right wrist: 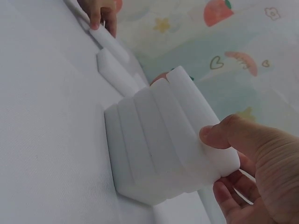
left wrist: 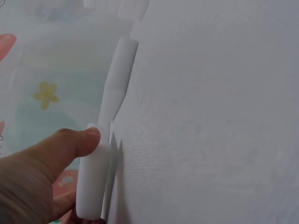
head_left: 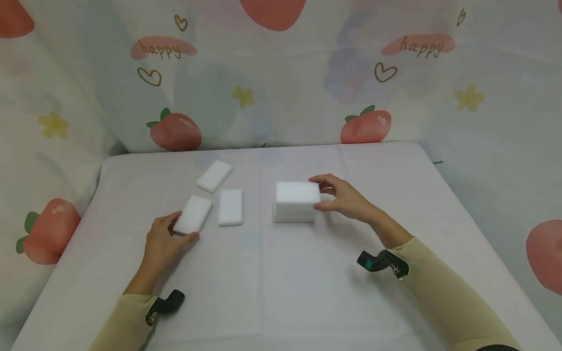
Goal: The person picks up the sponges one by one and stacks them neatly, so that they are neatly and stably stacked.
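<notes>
White rectangular sponge blocks lie on the cloth-covered table. My left hand [head_left: 163, 240] pinches one sponge [head_left: 193, 214] by its edges, thumb on the near side; in the left wrist view the thumb presses this sponge [left wrist: 92, 179]. To the right, several sponges form a stack [head_left: 294, 212]. My right hand [head_left: 344, 197] grips the top sponge [head_left: 298, 191] at its right end, thumb in front and fingers behind. That top sponge [right wrist: 198, 116] sits slightly offset from those below, seen in the right wrist view. Fingers behind it are partly hidden.
Between the hands lies a single upright-oriented sponge [head_left: 230, 207]. Another sponge [head_left: 214, 176] rests at an angle farther back. The white table [head_left: 263, 292] ends at a patterned cloth backdrop [head_left: 281, 87] behind and at both sides.
</notes>
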`<state>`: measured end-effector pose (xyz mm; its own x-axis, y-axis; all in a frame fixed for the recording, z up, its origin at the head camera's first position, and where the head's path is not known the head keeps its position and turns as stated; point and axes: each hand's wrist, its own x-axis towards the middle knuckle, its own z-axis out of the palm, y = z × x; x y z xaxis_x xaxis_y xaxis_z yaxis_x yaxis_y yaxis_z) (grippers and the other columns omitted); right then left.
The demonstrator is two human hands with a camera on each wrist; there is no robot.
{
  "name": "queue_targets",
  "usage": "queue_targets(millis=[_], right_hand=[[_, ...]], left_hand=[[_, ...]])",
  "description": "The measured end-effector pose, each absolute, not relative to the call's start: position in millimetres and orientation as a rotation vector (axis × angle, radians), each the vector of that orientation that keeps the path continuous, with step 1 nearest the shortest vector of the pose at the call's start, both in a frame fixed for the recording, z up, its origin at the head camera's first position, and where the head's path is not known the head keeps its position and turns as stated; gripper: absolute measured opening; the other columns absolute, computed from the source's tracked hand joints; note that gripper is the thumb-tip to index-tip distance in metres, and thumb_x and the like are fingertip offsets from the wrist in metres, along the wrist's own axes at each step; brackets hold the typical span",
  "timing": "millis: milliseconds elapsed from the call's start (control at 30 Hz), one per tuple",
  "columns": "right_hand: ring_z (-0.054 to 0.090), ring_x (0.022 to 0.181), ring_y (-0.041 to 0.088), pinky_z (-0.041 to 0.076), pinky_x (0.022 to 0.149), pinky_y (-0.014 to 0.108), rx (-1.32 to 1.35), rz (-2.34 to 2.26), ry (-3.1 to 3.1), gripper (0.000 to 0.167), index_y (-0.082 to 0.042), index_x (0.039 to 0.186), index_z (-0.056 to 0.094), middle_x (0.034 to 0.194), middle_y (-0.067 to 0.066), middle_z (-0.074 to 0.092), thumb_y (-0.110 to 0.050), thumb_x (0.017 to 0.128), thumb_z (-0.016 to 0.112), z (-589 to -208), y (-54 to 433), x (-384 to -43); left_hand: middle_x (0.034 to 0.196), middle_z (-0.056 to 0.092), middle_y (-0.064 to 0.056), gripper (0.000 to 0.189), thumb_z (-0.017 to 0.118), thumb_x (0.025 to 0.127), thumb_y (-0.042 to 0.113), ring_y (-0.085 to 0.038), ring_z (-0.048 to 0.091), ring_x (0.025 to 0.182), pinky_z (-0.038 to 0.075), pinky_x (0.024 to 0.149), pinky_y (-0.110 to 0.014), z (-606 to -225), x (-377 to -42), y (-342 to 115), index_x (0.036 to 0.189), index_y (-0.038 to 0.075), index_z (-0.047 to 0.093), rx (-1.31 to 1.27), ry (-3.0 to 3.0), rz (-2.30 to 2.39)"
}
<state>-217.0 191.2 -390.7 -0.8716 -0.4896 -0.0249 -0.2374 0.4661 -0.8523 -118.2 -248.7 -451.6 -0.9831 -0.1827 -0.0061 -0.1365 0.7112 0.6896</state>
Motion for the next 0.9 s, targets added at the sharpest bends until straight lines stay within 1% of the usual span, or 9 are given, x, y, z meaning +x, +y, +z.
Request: queue_targets(millis=[300, 500, 700, 900], right_hand=[[0.049, 0.128, 0.033, 0.039, 0.112, 0.046, -0.645, -1.361, 2.451, 0.064, -0.006, 0.140, 0.049, 0.142, 0.013, 0.046, -0.009, 0.083, 0.078, -391, 191, -218], [0.050, 0.127, 0.032, 0.038, 0.112, 0.045, -0.636, -1.368, 2.453, 0.064, -0.008, 0.140, 0.049, 0.142, 0.012, 0.048, -0.010, 0.083, 0.079, -392, 191, -219], [0.049, 0.128, 0.033, 0.039, 0.111, 0.047, -0.618, -1.377, 2.448, 0.066, -0.008, 0.140, 0.049, 0.143, 0.012, 0.048, -0.011, 0.082, 0.079, -393, 192, -219], [0.049, 0.128, 0.034, 0.040, 0.110, 0.048, -0.601, -1.389, 2.438, 0.066, -0.008, 0.140, 0.049, 0.143, 0.013, 0.048, -0.011, 0.082, 0.080, -392, 192, -219]], left_hand=[[0.133, 0.044, -0.026, 0.080, 0.082, 0.081, 0.027, -0.043, 0.050, 0.120, 0.045, 0.100, -0.053, -447, -118, -251, 0.144, -0.003, 0.043, 0.233, -2.838, -1.160], [0.133, 0.044, -0.027, 0.079, 0.081, 0.081, 0.026, -0.043, 0.050, 0.119, 0.045, 0.099, -0.053, -445, -119, -253, 0.144, -0.002, 0.044, 0.227, -2.837, -1.154], [0.136, 0.041, -0.026, 0.079, 0.080, 0.083, 0.025, -0.044, 0.049, 0.124, 0.043, 0.103, -0.053, -441, -123, -254, 0.146, -0.001, 0.042, 0.220, -2.842, -1.187], [0.136, 0.041, -0.025, 0.078, 0.079, 0.083, 0.024, -0.043, 0.049, 0.125, 0.044, 0.103, -0.053, -434, -127, -253, 0.146, 0.000, 0.041, 0.236, -2.850, -1.218]])
